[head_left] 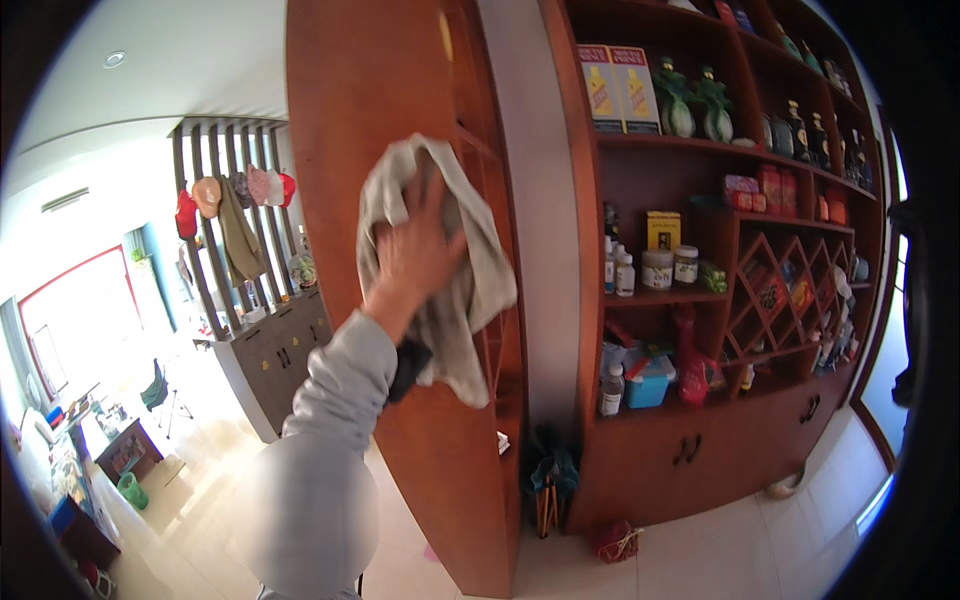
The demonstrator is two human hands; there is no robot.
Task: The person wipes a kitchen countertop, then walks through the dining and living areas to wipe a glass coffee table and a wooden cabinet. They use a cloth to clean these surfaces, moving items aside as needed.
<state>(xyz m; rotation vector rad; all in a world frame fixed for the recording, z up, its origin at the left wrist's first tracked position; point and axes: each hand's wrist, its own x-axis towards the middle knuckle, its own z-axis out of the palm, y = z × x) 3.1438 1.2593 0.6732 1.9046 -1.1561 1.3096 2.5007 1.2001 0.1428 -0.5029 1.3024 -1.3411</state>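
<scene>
My left hand (420,259) is raised in front of the tall reddish-brown wooden side panel (352,97) of a cabinet. It holds a grey-beige cloth (480,285) spread against that panel, its fingers apart over the fabric and slightly blurred. The cloth's loose folds hang below the hand and reach past the panel's right edge. A grey sleeve (337,382) covers the forearm, and a dark item (409,367) shows beside the wrist. My right hand is out of view.
Right stands a wooden display cabinet (667,450) with bottles, jars (658,270) and boxes. Folded umbrellas (551,480) and a red bag (616,541) are on the tiled floor near its base. Left, caps (206,196) hang on a slatted divider (225,300) above low cupboards (274,367).
</scene>
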